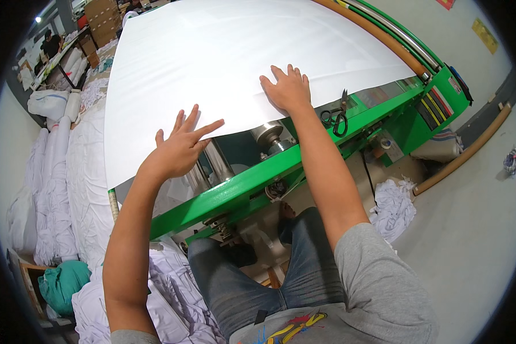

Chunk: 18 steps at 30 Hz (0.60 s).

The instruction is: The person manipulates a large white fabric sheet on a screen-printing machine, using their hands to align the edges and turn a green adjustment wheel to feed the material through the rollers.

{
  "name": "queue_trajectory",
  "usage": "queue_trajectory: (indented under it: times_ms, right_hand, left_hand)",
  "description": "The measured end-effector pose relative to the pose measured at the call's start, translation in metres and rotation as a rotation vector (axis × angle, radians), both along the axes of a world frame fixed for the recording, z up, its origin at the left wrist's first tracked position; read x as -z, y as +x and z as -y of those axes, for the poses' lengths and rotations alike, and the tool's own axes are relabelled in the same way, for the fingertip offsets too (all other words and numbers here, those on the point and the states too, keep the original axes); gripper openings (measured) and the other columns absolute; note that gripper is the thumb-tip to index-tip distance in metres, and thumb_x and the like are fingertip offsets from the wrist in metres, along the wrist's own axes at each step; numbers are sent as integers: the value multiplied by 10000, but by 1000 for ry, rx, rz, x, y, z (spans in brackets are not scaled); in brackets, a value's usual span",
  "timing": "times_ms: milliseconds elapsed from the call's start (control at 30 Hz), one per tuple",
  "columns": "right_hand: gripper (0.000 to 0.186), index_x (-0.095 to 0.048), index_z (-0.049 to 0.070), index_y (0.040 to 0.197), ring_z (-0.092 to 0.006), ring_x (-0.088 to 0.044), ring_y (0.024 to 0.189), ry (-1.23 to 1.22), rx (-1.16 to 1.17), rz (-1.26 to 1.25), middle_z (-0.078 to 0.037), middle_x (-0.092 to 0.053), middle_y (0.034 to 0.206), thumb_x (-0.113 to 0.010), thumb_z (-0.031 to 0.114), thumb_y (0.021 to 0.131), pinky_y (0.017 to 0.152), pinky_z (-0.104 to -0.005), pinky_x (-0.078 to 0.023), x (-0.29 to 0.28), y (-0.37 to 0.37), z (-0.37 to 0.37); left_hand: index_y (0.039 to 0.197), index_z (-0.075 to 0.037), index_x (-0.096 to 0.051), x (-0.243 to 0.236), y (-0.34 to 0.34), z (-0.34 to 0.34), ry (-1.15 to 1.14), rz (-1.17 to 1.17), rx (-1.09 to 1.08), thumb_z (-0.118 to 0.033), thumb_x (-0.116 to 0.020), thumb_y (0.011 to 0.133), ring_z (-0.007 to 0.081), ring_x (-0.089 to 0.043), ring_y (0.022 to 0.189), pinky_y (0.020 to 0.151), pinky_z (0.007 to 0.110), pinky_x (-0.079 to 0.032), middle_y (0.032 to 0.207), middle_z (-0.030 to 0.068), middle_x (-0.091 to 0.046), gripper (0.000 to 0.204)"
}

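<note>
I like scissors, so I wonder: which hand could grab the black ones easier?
Probably the right hand: it is spread on the white sheet, near the black scissors, and holds nothing. The left hand is free too, but farther from them.

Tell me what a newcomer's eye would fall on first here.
The broad white sheet dominates, spread across the upper middle, with the left hand and right hand at its near edge. Just below, the bright green frame slants up from lower left to upper right. Dark scissors stand out against it, to the right of the right hand.
</note>
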State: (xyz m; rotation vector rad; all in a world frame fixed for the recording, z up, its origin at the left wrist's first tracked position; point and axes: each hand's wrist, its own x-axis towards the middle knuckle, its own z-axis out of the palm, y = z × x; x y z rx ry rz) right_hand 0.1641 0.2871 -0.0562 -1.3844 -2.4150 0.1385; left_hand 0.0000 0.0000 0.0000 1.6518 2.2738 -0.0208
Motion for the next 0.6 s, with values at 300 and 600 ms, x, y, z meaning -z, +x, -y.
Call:
queue_trajectory:
  times_ms: [300,600]
  right_hand:
    - [771,-461,251,1742,-416,-255,1712,-20,41,35,-252,-305,1832,-442,686,1106,1394,-553,-175,0,1,5]
    - [795,-429,271,1758,-412,-228,1723,-62,58,45,-245,-266,1848,-440,713,1097,1398,-553,-164,-2,1,2]
  left_hand:
    - [1698,-648,-330,0,4,7,2,20,84,-557,-243,1212,355,41,1758,1325,816,-58,1916,53,-40,502]
    - [1696,-624,-366,1,4,5,53,21,98,-554,-234,1213,361,9,1759,1334,802,-62,1913,76,-70,506]
